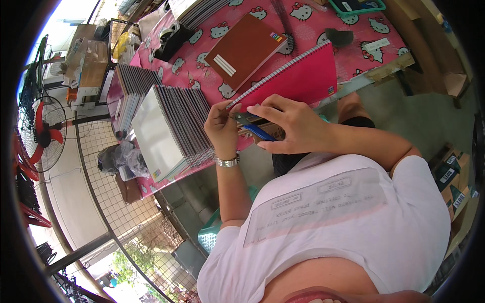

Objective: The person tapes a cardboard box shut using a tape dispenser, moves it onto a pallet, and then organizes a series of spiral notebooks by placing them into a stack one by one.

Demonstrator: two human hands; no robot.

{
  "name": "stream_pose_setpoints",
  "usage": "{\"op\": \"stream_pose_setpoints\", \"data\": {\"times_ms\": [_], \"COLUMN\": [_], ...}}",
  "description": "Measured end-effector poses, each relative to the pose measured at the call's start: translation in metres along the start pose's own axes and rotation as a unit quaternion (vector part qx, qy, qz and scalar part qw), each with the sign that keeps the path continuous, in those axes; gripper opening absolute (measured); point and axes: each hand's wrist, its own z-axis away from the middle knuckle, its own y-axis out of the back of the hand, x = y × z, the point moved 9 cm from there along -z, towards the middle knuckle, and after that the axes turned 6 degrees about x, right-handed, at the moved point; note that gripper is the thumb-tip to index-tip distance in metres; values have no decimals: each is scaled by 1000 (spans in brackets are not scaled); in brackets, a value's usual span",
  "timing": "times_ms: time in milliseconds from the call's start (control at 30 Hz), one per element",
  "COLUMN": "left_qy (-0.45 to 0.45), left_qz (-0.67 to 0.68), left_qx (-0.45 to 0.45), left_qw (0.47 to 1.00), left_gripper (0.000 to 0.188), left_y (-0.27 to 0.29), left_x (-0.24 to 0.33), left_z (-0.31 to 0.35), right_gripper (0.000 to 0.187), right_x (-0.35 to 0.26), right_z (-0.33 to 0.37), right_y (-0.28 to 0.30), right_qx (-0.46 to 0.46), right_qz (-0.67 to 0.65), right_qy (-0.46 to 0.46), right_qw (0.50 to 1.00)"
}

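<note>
A bright pink spiral-bound notebook stands tilted at the table's near edge, its coil running along the upper side. My left hand, with a metal watch at the wrist, has its fingers closed on the lower left end of the notebook's coil. Blue-handled pliers are gripped in my right hand, and their jaws point at that same coil end. Fingers partly hide the jaws and the wire. Just beyond the pink notebook, a brown notebook lies flat.
Stacks of spiral notebooks fill the table's left side. A black tape dispenser, a dark stone-like lump and a green tray rest on the pink patterned tablecloth. A red-bladed fan is far left; boxes stand right.
</note>
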Motion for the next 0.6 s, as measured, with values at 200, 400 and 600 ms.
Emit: {"op": "stream_pose_setpoints", "data": {"times_ms": [200,400,600], "left_qy": [-46,-156,-217], "left_qz": [-40,-174,-223], "left_qx": [93,138,272], "left_qw": [994,962,911], "left_gripper": [22,17,11], "left_y": [0,2,59], "left_x": [10,19,72], "left_z": [17,28,24], "right_gripper": [59,48,46], "right_x": [-7,26,29], "right_z": [-2,29,12], "right_y": [-7,-57,-2], "right_qx": [1,-179,-127], "right_qz": [100,-531,-257], "right_qy": [29,-412,-155], "right_qw": [995,718,945]}}
